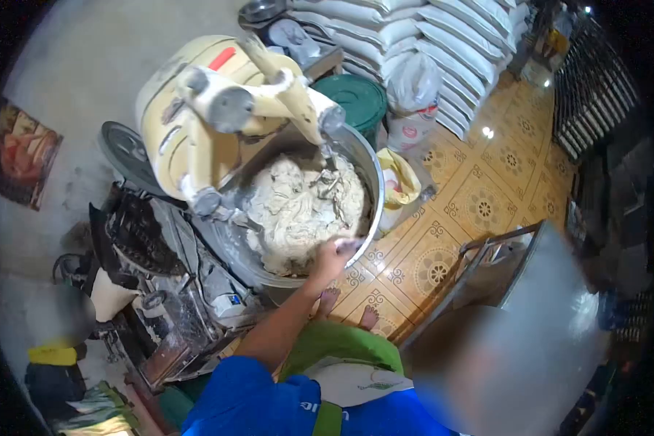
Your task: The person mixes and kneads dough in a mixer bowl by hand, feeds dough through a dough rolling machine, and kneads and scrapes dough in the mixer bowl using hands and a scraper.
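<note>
My left hand (332, 259) reaches forward to the near right edge of a large metal mixing bowl (376, 211). Its fingers are closed over the rim, and a small dark purplish patch shows at the fingertips, too unclear to name. Inside the bowl lies a big lump of pale, sticky dough (298, 211) with an uneven surface. Above it stands a cream-coloured dough mixer (218, 138), its arms reaching down toward the dough. My right hand cannot be made out; a blurred patch covers the lower right.
White sacks (458, 58) are stacked at the back. A green lidded bin (352, 98) and an opened yellow sack (399, 185) stand beside the bowl. The mixer's exposed machinery (174, 312) is at left. A grey metal surface (552, 283) rises at right above the tiled floor (479, 211).
</note>
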The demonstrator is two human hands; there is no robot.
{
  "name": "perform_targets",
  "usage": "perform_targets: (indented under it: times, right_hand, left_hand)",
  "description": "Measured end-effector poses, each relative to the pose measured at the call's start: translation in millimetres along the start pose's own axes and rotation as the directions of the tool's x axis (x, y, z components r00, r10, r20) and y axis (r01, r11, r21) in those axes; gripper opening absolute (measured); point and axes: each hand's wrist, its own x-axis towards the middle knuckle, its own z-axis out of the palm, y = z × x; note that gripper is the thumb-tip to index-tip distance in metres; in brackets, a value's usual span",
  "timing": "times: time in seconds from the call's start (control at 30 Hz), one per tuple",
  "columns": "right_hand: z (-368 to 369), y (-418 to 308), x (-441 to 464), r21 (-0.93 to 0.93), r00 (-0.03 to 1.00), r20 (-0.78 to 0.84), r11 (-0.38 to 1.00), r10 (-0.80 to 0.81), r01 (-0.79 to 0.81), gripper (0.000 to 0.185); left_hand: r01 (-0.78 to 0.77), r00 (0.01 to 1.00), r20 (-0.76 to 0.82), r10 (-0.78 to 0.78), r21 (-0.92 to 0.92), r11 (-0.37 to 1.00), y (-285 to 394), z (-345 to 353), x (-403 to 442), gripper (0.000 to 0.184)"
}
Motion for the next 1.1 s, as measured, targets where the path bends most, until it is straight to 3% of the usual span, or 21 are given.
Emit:
perform_targets:
  times: [0.1,0.17,0.2,0.23,0.27,0.33,0.4,0.47,0.53,0.6,0.7,0.73,0.8,0.87,0.93,0.97,1.07,1.1]
  right_hand:
    - [-11.8,-4.4,0.4,-0.010,0.999,0.019,1.000,0.026,-0.025,0.077]
    - [-12.3,-7.5,0.1,-0.042,0.998,0.038,0.998,0.049,-0.047,0.078]
    - [-13.6,-9.7,0.0,-0.013,0.999,0.025,0.999,0.038,-0.037,0.078]
    - [-15.6,-9.2,-0.7,-0.017,0.999,0.025,0.999,0.028,-0.028,0.078]
    - [-15.6,-6.2,-1.6,-0.024,0.999,0.023,0.999,0.022,-0.021,0.078]
    - [-7.6,-0.4,-1.7,-0.020,1.000,0.010,1.000,0.018,-0.018,0.079]
    - [0.8,4.2,0.9,-0.001,1.000,-0.028,1.000,0.006,-0.006,0.077]
    - [8.6,9.3,10.5,0.015,0.998,-0.057,1.000,0.009,-0.009,0.076]
    - [6.4,14.4,20.2,0.124,0.998,0.061,0.992,0.006,-0.013,0.075]
    - [3.4,15.7,6.8,0.174,0.994,0.111,0.984,0.009,-0.028,0.075]
    - [-0.6,2.4,-25.5,0.404,0.999,0.043,0.915,-0.008,-0.010,0.075]
    - [1.0,-1.2,-39.9,0.403,0.999,0.039,0.915,0.004,-0.020,0.075]
    - [1.7,-6.4,-66.2,0.419,0.998,0.055,0.908,-0.031,0.005,0.076]
    - [-6.7,-15.8,-85.8,0.428,0.998,0.049,0.904,-0.036,0.012,0.077]
    - [-26.5,-20.9,-116.9,0.395,0.973,0.173,0.915,-0.156,0.076,0.073]
    - [-33.3,-21.8,-130.1,0.381,0.949,0.238,0.919,-0.208,0.105,0.071]
    - [-24.0,4.9,-155.1,0.413,0.918,0.360,0.911,-0.167,0.003,0.078]
    - [-15.0,18.1,-162.4,0.432,0.894,0.419,0.901,-0.160,-0.041,0.081]
  left_hand:
    - [0.240,0.961,0.159,-0.227,-0.067,0.968,39.8,-54.3,-56.8,0.019]
    - [-0.077,0.997,0.007,0.078,0.293,0.953,48.1,-88.2,-90.9,0.021]
    - [-0.095,0.995,-0.014,0.103,0.298,0.950,50.8,-104.4,-103.1,0.021]
    - [0.082,0.992,-0.096,-0.082,-0.006,0.997,52.6,-120.3,-114.8,0.026]
    - [0.228,0.956,-0.107,-0.275,-0.322,0.919,56.2,-137.4,-123.9,0.031]
    - [0.162,0.934,-0.256,-0.250,-0.318,0.934,77.5,-178.4,-137.0,0.037]
    - [-0.095,0.920,-0.362,-0.151,-0.578,0.810,76.2,-226.6,-140.3,0.028]
    - [-0.272,0.822,-0.564,-0.083,-0.516,0.812,86.3,-281.2,-132.3,0.020]
    - [-0.298,0.775,-0.619,-0.128,-0.536,0.790,104.5,-337.2,-119.4,0.023]
    - [-0.345,0.716,-0.695,-0.064,-0.432,0.833,121.3,-385.4,-91.1,0.029]
    - [-0.289,0.768,-0.637,0.061,-0.260,0.921,120.3,-461.2,-21.9,0.033]
    - [-0.302,0.785,-0.606,0.129,-0.193,0.934,118.0,-481.4,8.2,0.034]
    - [-0.273,0.740,-0.623,0.254,0.066,0.960,117.1,-509.5,69.7,0.032]
    - [-0.087,0.686,-0.639,0.349,0.404,0.911,141.7,-518.0,112.5,0.037]
    - [-0.093,0.605,-0.619,0.502,0.570,0.816,135.5,-535.3,177.3,0.035]
    - [-0.109,0.614,-0.609,0.503,0.565,0.818,131.1,-540.4,204.6,0.035]
    - [-0.185,0.515,-0.518,0.683,0.710,0.679,138.0,-536.4,265.4,0.032]
    - [-0.115,0.577,-0.532,0.620,0.698,0.706,139.0,-536.7,284.5,0.039]
